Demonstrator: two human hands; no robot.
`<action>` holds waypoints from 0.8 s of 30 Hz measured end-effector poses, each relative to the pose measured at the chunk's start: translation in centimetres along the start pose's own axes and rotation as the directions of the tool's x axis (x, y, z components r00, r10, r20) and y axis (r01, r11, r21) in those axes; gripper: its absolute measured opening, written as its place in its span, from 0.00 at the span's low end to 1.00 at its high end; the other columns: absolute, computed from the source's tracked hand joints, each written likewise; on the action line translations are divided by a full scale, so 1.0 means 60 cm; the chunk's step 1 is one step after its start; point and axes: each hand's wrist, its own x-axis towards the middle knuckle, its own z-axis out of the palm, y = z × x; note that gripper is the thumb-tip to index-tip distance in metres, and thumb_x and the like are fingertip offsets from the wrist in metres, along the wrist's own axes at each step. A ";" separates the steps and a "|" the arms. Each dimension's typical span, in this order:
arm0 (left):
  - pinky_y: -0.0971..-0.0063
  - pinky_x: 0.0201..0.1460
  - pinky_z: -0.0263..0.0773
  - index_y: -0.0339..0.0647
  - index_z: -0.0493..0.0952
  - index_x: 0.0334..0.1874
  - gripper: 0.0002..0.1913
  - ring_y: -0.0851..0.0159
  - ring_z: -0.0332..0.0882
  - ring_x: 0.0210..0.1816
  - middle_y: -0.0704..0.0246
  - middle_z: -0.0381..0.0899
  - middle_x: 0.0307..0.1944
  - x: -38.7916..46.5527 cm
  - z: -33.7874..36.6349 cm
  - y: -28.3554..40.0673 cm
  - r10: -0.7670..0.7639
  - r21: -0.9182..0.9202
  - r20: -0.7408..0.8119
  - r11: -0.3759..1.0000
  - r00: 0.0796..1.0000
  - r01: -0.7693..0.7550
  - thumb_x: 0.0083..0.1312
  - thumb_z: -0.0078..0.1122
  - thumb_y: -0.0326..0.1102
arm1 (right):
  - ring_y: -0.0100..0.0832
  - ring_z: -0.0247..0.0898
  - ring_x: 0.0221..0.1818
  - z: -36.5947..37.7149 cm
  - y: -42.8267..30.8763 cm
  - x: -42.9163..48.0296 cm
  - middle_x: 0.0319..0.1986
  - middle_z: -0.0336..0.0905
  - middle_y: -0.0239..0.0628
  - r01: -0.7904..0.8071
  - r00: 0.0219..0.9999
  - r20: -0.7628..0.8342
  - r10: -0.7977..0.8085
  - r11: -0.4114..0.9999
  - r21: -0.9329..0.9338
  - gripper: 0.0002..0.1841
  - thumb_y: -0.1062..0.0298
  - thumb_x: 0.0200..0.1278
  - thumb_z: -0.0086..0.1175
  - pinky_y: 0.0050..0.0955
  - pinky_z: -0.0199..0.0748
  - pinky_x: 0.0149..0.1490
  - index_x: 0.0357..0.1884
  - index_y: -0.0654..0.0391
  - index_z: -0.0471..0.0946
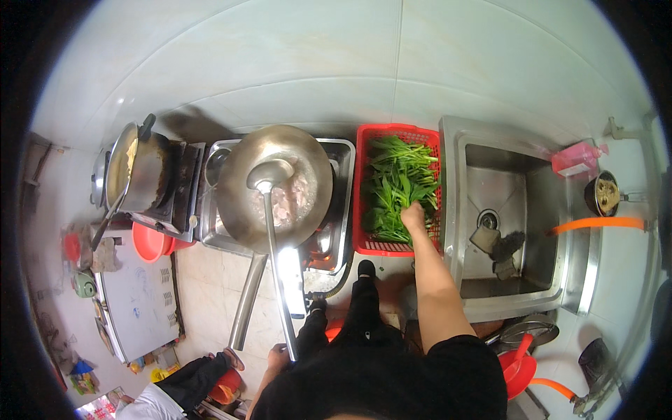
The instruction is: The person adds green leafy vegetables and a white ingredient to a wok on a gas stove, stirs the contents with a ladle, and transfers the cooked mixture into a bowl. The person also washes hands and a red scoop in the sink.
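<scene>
My right hand [413, 216] is down in a red plastic basket [397, 127], closed around some leafy green vegetables [401, 173] with cut stems. To the left, a large metal wok [236, 199] sits over a gas stove and holds pale pieces of meat [286, 202] in bubbling liquid. A steel ladle [273, 173] lies across the wok, its bowl over the meat and its long handle reaching back towards me. My left hand [279, 357] is low, right beside the end of that handle; its grip on it is unclear.
A steel sink [496, 189] adjoins the basket, with dark scrubbing pads [506, 247] inside. A tall pot [149, 176] stands on another burner at left. The wok's handle [248, 302] juts towards me. Another person's leg [197, 378] is at lower left. An orange hose [598, 224] hangs over the sink.
</scene>
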 end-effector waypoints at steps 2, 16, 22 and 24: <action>0.64 0.51 0.75 0.40 0.81 0.48 0.23 0.53 0.82 0.45 0.54 0.84 0.41 -0.012 0.001 -0.009 -0.018 -0.016 -0.014 1.000 1.000 0.018 0.58 0.61 0.49 | 0.53 0.72 0.54 0.029 -0.003 0.003 0.52 0.74 0.56 -0.046 0.997 0.059 0.053 0.993 -0.106 0.28 0.59 0.59 0.61 0.46 0.73 0.56 0.56 0.67 0.69; 0.64 0.52 0.75 0.39 0.81 0.50 0.23 0.53 0.82 0.46 0.53 0.83 0.42 -0.064 -0.013 -0.015 -0.081 -0.014 -0.008 0.997 0.997 0.081 0.58 0.60 0.48 | 0.44 0.71 0.56 0.060 -0.034 -0.013 0.46 0.80 0.46 -0.083 0.994 -0.099 0.046 0.904 -0.419 0.26 0.59 0.58 0.59 0.43 0.67 0.57 0.58 0.56 0.69; 0.65 0.51 0.75 0.39 0.81 0.48 0.22 0.54 0.83 0.45 0.53 0.84 0.40 -0.029 -0.018 -0.020 -0.055 -0.108 -0.077 0.993 0.996 0.046 0.58 0.61 0.47 | 0.53 0.75 0.51 0.016 0.008 -0.008 0.48 0.78 0.55 -0.023 0.992 -0.119 0.033 0.996 0.083 0.28 0.60 0.54 0.60 0.44 0.72 0.56 0.54 0.67 0.72; 0.66 0.50 0.75 0.39 0.81 0.48 0.21 0.54 0.83 0.44 0.53 0.84 0.40 -0.002 -0.018 -0.040 0.005 -0.144 -0.135 0.989 0.991 -0.025 0.58 0.62 0.46 | 0.51 0.76 0.48 -0.004 0.007 -0.014 0.45 0.79 0.55 -0.053 0.987 -0.127 0.097 0.947 0.318 0.23 0.64 0.53 0.61 0.43 0.72 0.54 0.46 0.72 0.75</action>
